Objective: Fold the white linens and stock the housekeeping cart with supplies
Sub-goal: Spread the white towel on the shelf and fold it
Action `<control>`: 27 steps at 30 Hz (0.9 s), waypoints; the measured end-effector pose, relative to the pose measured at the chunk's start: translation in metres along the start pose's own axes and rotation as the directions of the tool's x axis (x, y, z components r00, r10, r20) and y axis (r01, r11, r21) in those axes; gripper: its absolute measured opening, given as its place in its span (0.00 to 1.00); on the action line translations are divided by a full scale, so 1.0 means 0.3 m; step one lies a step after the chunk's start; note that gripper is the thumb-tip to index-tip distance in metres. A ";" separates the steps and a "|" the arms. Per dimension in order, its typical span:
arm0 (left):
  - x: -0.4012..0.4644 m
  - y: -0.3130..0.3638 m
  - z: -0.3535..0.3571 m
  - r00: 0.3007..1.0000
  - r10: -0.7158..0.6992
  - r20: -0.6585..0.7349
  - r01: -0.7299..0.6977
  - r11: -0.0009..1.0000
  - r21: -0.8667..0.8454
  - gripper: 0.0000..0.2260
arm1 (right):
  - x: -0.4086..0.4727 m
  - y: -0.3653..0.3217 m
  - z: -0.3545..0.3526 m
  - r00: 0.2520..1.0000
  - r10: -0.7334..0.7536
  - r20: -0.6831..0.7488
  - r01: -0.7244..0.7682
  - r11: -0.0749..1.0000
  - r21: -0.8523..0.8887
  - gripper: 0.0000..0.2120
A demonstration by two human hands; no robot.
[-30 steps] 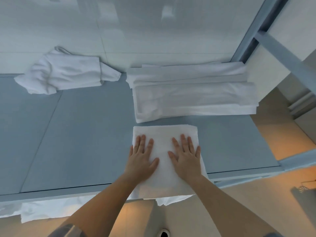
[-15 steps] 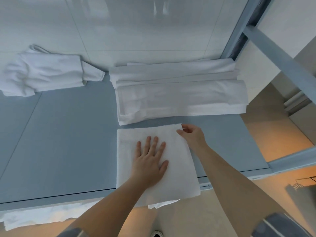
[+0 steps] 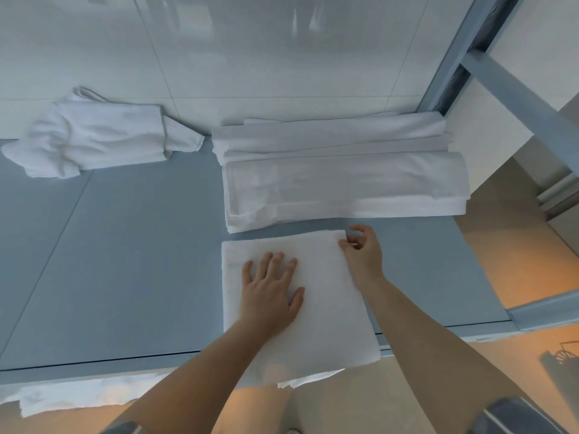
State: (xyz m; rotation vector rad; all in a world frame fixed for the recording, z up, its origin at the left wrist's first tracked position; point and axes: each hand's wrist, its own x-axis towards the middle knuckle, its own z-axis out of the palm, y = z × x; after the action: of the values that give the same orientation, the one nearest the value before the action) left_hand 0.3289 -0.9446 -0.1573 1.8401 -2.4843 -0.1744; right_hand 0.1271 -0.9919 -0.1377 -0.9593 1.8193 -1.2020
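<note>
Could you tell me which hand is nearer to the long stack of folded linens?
Right. The right hand pinches the towel's far corner just below the stack; the left hand presses flat farther back.

Linen room of a lodging: stacked folded white linens (image 3: 341,180) at the far right corner of a grey-blue surface (image 3: 125,261), glossy tiled wall (image 3: 250,51), metal shelving frame (image 3: 513,98).

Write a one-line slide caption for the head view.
Left hand presses the folded towel flat while right hand pinches its far corner, beside stacked linens.
</note>
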 end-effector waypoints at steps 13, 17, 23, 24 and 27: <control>-0.007 -0.151 0.036 0.973 -0.230 0.027 0.231 0.967 -0.107 0.34 | -0.104 0.087 0.146 0.792 -0.256 0.554 0.610 0.281 -0.741 0.30; -0.034 -0.160 0.049 0.978 -0.208 0.011 0.206 0.956 -0.210 0.36 | -0.102 0.089 0.144 0.860 -0.172 0.481 0.511 0.308 -0.802 0.33; 0.007 -0.100 0.049 0.982 -0.183 0.045 0.188 0.952 -0.242 0.37 | -0.080 0.076 0.080 0.920 -0.075 0.384 0.386 0.329 -0.862 0.34; 0.017 -0.079 0.048 0.983 -0.179 0.048 0.185 0.953 -0.240 0.37 | -0.080 0.072 0.063 0.933 -0.066 0.353 0.355 0.325 -0.877 0.34; 0.049 -0.009 0.046 0.986 -0.158 0.060 0.167 0.958 -0.232 0.37 | -0.118 0.079 0.023 0.942 -0.131 0.309 0.335 0.302 -0.893 0.33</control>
State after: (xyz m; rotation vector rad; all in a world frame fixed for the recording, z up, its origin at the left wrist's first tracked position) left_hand 0.3256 -0.9587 -0.1717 1.9530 -2.2197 -0.4957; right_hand 0.1446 -0.9567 -0.1557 -1.9664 2.2454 0.0297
